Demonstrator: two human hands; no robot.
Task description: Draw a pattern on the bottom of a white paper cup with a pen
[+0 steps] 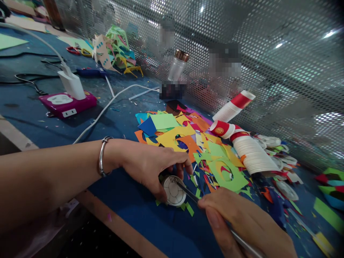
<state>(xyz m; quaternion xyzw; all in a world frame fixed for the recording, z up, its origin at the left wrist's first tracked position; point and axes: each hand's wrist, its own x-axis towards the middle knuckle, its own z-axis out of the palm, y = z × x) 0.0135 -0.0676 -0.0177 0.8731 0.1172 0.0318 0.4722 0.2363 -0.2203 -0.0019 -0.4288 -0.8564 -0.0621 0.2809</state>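
Note:
Under my left hand point(150, 165) is a small white disc point(176, 195) marked with dark curved lines. The thumb grips its near left side and the fingers curl round its far side. My right hand point(244, 218) pinches a slim dark pen point(191, 195), its tip on the upper part of the disc, where scribbled marks show. Whether the disc is loose or the end of a cup, I cannot tell. Small green paper bits point(189, 209) lie beside it. Beyond my hands spreads a heap of cut coloured paper point(166, 122).
Stacked paper cups point(254, 154) lie at the right, near a blue glue gun point(276, 206). A purple power strip point(67, 104) with a white charger stands left, its cable crossing the blue table point(113, 211). A perforated metal screen point(268, 82) borders the back, near a clear bottle point(177, 68).

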